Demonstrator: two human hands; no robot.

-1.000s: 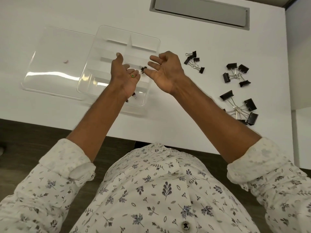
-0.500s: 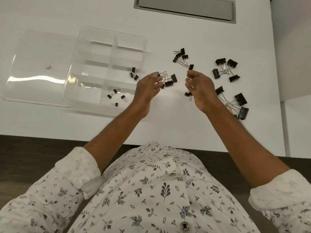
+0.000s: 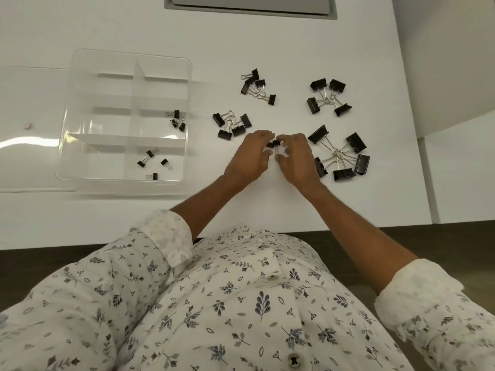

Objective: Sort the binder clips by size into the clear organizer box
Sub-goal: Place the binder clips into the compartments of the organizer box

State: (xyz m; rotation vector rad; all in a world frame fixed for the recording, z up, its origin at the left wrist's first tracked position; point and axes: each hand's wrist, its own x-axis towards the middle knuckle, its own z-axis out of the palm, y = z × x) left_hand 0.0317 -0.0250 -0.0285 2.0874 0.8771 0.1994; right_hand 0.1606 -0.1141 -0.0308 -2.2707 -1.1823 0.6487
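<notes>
Left hand (image 3: 250, 158) and right hand (image 3: 296, 159) both pinch small binder clips (image 3: 273, 143) between their fingertips.

white table (image 3: 267, 36) | grey recessed panel (image 3: 251, 4) | dark floor (image 3: 32, 263)

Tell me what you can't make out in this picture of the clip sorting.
Head view only:
- Small clips between left hand and right hand: fingers cover them, so count and which hand grips are unclear.
- Large clip beside the right wrist: partly hidden by that hand.
- Clear lid: cut off by the left edge.
- Pinkish speck on the lid: too small to identify.
</notes>
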